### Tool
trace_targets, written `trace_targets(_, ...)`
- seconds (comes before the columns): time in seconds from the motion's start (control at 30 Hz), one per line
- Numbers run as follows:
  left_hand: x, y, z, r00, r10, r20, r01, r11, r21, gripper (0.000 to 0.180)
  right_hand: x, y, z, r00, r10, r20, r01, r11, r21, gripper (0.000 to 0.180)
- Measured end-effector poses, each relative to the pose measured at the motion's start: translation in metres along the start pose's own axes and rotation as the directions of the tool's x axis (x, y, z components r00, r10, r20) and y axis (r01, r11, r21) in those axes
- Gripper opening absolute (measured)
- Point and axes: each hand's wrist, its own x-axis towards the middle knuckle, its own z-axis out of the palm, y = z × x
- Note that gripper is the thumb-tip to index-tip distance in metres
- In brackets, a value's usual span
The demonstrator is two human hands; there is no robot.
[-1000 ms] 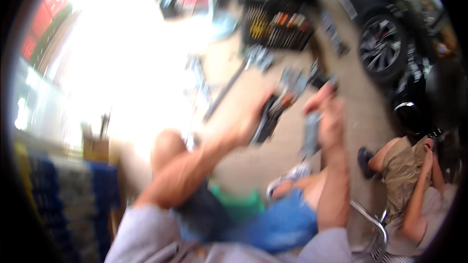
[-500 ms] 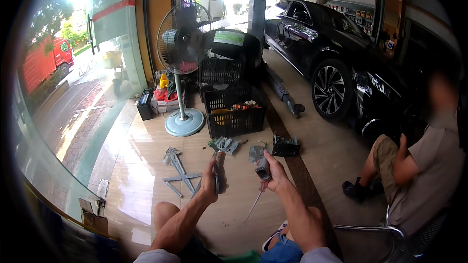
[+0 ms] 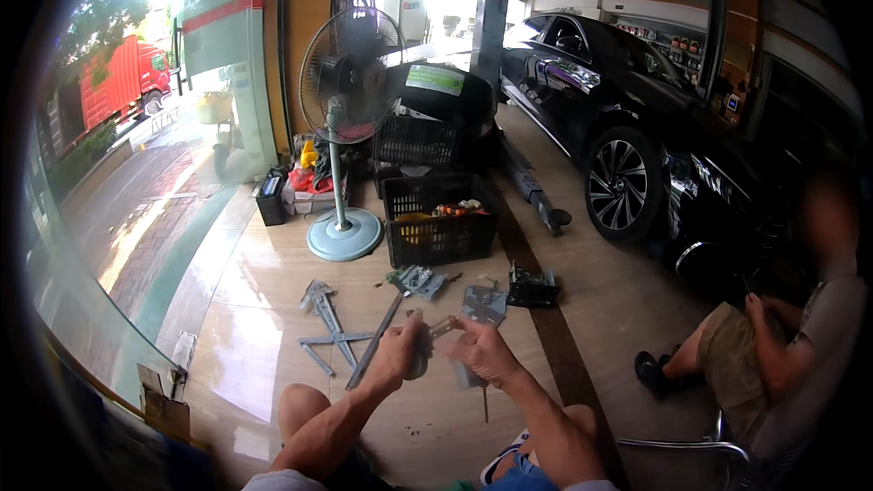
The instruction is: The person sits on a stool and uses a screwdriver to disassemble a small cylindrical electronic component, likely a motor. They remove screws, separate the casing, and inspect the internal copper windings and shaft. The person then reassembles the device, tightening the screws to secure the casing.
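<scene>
My left hand (image 3: pixel 401 345) is closed around a rounded grey metal part (image 3: pixel 419 364), mostly hidden by the fingers. A small flat metal piece (image 3: pixel 443 327) bridges the gap between my two hands. My right hand (image 3: pixel 488 351), partly blurred, pinches near that piece's right end. Below its palm a screwdriver's thin shaft (image 3: pixel 486 405) points down, its handle hidden in the grip. Beside the shaft shows a grey cylindrical part (image 3: pixel 467 376), which also seems held in my right hand. Under my hands on the floor lie a long grey metal bar (image 3: pixel 375 345) and a crossed-arm metal linkage (image 3: pixel 333 331).
Metal mechanisms (image 3: pixel 422 282), a flat plate (image 3: pixel 484 304) and a black housing (image 3: pixel 533 285) lie ahead. Behind them stand a black crate (image 3: pixel 441 241) and a fan (image 3: pixel 341 241). A black car (image 3: pixel 618 82) is at right, with a seated person (image 3: pixel 773 345) nearby.
My hands have come together from apart. The small flat metal piece now shows between them, and the screwdriver shaft has swung from slanting to nearly upright. The view has shifted slightly.
</scene>
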Motion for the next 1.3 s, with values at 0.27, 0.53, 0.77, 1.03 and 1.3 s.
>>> trace_targets(0.27,-0.008,0.009,0.006,0.995,0.090,0.053,-0.102,0.955,0.277,0.065,0.003,0.003,0.012,0.984,-0.052,-0.170,0.048,0.999,-0.026,0.030)
trace_targets(0.53,0.011,0.010,0.013,0.968,0.243,0.065,-0.251,0.936,0.247,0.076,-0.011,-0.038,-0.006,0.982,-0.124,-0.145,0.080,0.957,-0.279,0.027)
trace_targets(0.77,-0.010,0.006,0.008,0.974,0.178,0.142,-0.204,0.958,0.202,0.083,-0.033,-0.038,-0.003,0.970,-0.241,-0.020,0.226,0.932,-0.285,0.032)
trace_targets(1.03,-0.013,0.015,0.007,0.953,0.287,0.096,-0.302,0.919,0.254,0.084,-0.036,-0.040,0.002,0.944,-0.327,-0.048,0.286,0.880,-0.380,0.031)
trace_targets(1.3,-0.016,0.012,0.004,0.926,0.366,0.091,-0.373,0.925,0.074,0.077,-0.038,-0.049,0.009,0.851,-0.517,0.095,0.461,0.648,-0.607,0.035)
